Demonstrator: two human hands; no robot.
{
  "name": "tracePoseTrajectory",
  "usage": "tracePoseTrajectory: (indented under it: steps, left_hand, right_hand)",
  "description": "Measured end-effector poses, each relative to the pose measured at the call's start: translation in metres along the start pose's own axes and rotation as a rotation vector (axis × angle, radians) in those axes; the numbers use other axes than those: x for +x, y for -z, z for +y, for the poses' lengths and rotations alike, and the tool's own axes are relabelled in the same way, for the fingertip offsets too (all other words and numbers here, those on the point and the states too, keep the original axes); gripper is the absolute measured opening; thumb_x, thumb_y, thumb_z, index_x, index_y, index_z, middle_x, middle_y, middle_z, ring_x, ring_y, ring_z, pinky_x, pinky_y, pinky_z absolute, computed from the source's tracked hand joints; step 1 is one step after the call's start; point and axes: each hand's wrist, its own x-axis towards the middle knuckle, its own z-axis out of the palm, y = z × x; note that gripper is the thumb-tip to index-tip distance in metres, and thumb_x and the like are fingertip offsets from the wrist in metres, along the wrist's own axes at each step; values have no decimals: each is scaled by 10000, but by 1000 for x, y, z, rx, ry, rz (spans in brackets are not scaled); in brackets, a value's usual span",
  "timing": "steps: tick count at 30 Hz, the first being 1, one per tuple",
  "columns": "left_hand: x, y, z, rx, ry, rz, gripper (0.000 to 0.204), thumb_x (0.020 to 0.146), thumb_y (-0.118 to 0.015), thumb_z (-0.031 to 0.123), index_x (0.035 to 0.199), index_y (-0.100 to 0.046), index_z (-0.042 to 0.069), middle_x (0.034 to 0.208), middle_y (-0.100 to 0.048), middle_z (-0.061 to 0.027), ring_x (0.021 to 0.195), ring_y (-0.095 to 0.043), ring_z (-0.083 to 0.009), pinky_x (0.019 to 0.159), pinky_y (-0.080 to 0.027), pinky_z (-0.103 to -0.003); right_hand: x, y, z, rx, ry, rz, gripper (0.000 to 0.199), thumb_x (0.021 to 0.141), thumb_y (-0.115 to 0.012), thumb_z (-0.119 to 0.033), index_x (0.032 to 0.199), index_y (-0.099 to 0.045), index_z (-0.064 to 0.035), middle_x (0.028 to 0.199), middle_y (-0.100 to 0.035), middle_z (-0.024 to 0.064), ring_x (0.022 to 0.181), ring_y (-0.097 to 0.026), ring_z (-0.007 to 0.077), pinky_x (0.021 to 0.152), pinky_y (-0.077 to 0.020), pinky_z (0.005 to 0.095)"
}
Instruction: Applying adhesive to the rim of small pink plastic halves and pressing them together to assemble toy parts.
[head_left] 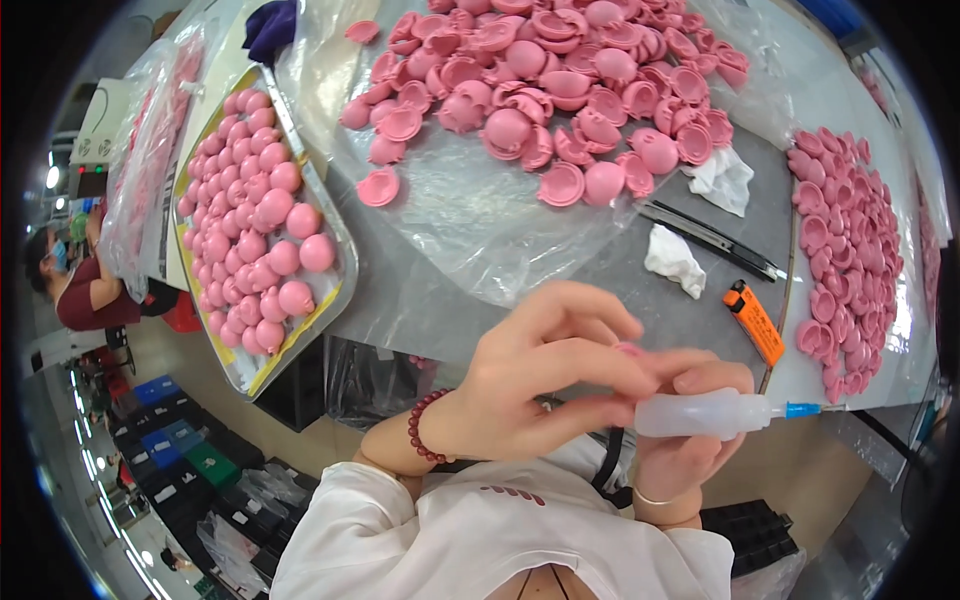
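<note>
The left hand (540, 375) pinches a small pink piece (630, 349); the right hand (690, 425) grips a translucent squeeze bottle (705, 413) above the counter (640, 300).

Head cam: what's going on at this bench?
A person works close to their chest. The right hand holds a small translucent squeeze bottle with a blue needle tip. The left hand closes its fingers around a small pink piece, mostly hidden. Ahead, loose pink half-shells lie heaped on clear plastic sheet, a metal tray on the left holds joined pink balls, and an orange lighter lies nearby.
</note>
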Motion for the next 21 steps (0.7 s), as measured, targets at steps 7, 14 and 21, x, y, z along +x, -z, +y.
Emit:
tracePoseTrajectory:
  steps: [7,14,21]
  left_hand:
    - [-16,-16,-19,-569,81,36,333,713,-617,36,1017,-489,-9,1047,-482,-258,851,-553,-224,698,-468,-292]
    - [-14,-13,-13,-784,268,-57,426,734,-556,-25,1123,-386,-52,1124,-440,-252,946,-530,-233,783,-456,-322]
    - [-18,-12,-15,-618,239,28,439,703,-634,35,1063,-398,-52,1058,-476,-281,838,-578,-259,715,-492,-330]
  right_hand:
    - [-3,12,-11,98,-124,37,507,720,-622,-369,978,-403,9,853,-522,137,702,-538,176,551,-430,257]
    - [22,30,-19,-292,431,56,450,738,-567,-358,1026,-444,-35,563,-298,-22,483,-250,89,440,-177,230]
    - [14,22,-37,-573,570,-199,513,772,-444,-485,769,-511,23,585,-371,21,491,-335,112,412,-187,237]
